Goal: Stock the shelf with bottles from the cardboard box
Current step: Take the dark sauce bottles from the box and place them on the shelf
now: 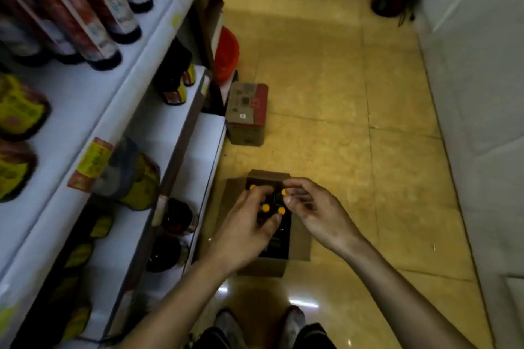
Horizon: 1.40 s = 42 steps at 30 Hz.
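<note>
An open cardboard box (300, 244) stands on the floor in front of my feet. Inside it are dark bottles with orange caps (281, 210). My left hand (246, 224) reaches into the box with its fingers curled among the caps; a cap shows between finger and thumb. My right hand (309, 207) hovers over the box's far right corner, fingertips curled at another orange cap (284, 192). Whether either hand grips a bottle is not clear. White shelves (93, 110) on the left hold dark bottles with red or yellow labels.
A closed red and brown carton (246, 110) sits on the yellow tiled floor (354, 122) farther ahead, by the shelf end. A red bucket (226, 54) stands behind it. A grey wall runs along the right. My shoes (293, 320) are at the bottom.
</note>
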Each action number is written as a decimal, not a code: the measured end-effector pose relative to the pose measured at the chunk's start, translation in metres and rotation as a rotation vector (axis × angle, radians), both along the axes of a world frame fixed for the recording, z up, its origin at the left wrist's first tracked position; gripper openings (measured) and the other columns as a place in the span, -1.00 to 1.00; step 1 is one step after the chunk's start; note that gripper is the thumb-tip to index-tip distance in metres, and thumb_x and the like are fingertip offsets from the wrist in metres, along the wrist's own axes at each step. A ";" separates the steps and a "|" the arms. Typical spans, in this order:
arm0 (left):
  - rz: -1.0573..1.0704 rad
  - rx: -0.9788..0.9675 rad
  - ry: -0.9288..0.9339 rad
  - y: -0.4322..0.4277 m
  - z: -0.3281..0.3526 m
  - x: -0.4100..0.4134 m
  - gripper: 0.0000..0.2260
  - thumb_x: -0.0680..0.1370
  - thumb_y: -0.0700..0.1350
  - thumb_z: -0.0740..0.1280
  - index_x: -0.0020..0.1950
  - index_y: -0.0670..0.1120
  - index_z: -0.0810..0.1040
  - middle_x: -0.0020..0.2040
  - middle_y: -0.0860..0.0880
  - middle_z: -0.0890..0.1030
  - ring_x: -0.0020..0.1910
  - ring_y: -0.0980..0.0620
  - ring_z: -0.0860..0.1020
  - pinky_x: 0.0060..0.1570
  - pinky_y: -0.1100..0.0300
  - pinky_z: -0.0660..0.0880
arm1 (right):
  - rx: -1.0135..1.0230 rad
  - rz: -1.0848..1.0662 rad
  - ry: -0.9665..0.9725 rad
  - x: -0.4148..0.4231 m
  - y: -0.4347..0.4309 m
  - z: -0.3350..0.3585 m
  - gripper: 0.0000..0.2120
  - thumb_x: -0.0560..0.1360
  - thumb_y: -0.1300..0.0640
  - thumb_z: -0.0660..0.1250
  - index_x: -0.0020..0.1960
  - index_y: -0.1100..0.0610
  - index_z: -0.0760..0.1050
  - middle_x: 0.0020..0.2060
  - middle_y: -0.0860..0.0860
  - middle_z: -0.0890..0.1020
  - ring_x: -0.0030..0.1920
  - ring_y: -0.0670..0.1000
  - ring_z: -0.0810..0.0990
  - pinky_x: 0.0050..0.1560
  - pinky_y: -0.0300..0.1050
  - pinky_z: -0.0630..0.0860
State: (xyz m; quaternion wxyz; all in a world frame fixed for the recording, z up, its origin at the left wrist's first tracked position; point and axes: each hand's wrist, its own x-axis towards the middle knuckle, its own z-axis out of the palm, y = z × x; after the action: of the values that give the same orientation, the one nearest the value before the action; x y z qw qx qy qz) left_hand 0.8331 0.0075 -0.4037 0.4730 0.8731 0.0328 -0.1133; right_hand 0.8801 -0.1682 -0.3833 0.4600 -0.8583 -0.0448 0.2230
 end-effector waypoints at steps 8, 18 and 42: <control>-0.048 0.031 0.153 -0.004 -0.219 0.018 -0.51 0.63 0.01 0.36 0.54 0.12 0.30 0.37 0.10 0.41 0.30 0.16 0.45 0.12 0.27 0.49 | -0.048 -0.055 0.075 0.015 -0.008 -0.211 -0.65 0.64 0.02 0.30 0.42 -0.03 0.47 0.22 -0.08 0.59 0.25 -0.13 0.55 0.01 -0.43 0.45; -0.149 0.092 0.170 -0.006 -0.423 0.052 -0.49 0.63 0.00 0.36 0.54 0.10 0.27 0.42 0.02 0.39 0.39 0.08 0.44 0.30 0.09 0.51 | -0.087 0.043 0.045 0.042 -0.013 -0.412 -0.66 0.65 0.12 0.30 0.41 0.08 0.47 0.24 -0.02 0.60 0.26 -0.13 0.54 0.14 -0.43 0.46; -0.269 0.193 0.136 -0.011 -0.493 0.055 -0.49 0.61 0.03 0.38 0.52 0.12 0.28 0.41 0.05 0.46 0.38 0.04 0.47 0.30 0.00 0.51 | -0.845 0.551 -0.585 0.035 -0.024 -0.507 -0.79 0.53 0.02 0.38 0.15 0.01 0.59 -0.10 0.00 0.70 0.05 0.15 0.54 0.12 0.07 0.26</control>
State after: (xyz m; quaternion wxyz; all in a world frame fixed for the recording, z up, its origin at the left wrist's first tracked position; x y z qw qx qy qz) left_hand 0.8877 -0.0034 -0.8965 0.3644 0.9013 -0.0419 -0.2306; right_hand 0.9146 -0.1924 -0.8899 -0.0287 -0.9499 -0.2989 0.0866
